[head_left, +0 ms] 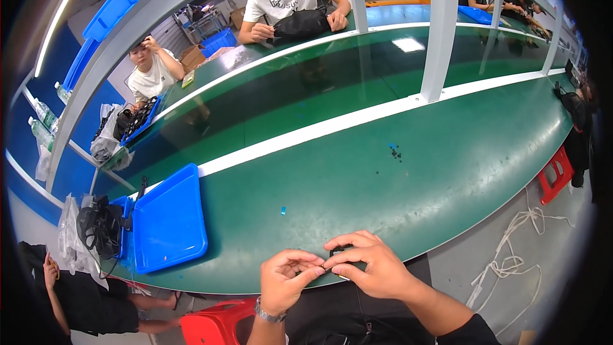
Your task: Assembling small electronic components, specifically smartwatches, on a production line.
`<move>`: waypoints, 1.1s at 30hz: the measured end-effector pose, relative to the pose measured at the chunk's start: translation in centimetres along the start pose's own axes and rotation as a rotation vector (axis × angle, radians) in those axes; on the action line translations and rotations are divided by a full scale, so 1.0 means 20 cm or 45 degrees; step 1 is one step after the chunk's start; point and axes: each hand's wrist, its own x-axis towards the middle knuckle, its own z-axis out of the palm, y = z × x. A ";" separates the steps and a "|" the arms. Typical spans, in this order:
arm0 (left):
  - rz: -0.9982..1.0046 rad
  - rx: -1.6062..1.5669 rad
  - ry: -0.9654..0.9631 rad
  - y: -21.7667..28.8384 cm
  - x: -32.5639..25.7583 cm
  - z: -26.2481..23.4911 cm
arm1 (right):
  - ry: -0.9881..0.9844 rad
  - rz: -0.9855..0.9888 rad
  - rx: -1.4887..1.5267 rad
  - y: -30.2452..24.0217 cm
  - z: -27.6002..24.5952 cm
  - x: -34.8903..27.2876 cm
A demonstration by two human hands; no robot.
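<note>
My left hand (pixel 285 276), with a metal watch on the wrist, pinches thumb and forefinger together close to the table's near edge. Facing it, my right hand (pixel 373 266) curls its fingers around a small black part (pixel 336 251). The fingertips of both hands almost meet over something tiny and dark, too small to name. Beyond them lies the green tabletop (pixel 332 185), with a small blue piece (pixel 283 211) on it. Farther off to the right is a scatter of tiny black bits (pixel 396 153).
An empty blue tray (pixel 169 223) stands to the left, beside black cables (pixel 99 227) and plastic bags. Grey posts (pixel 439 32) rise from a white divider. Co-workers sit across the line. Red stools (pixel 217 322) and white cords (pixel 511 249) are below the table edge.
</note>
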 end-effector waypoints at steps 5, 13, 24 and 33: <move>-0.008 0.017 -0.022 -0.01 0.00 -0.01 | -0.054 0.012 0.016 0.00 0.00 0.00; 0.022 0.075 -0.079 -0.01 0.00 -0.02 | -0.079 0.006 -0.013 0.00 -0.02 0.00; 0.013 0.052 -0.197 -0.02 0.01 -0.04 | -0.066 0.053 -0.043 -0.02 -0.01 0.01; 0.019 0.082 -0.233 0.00 0.01 -0.04 | -0.057 0.029 -0.065 -0.01 -0.01 0.00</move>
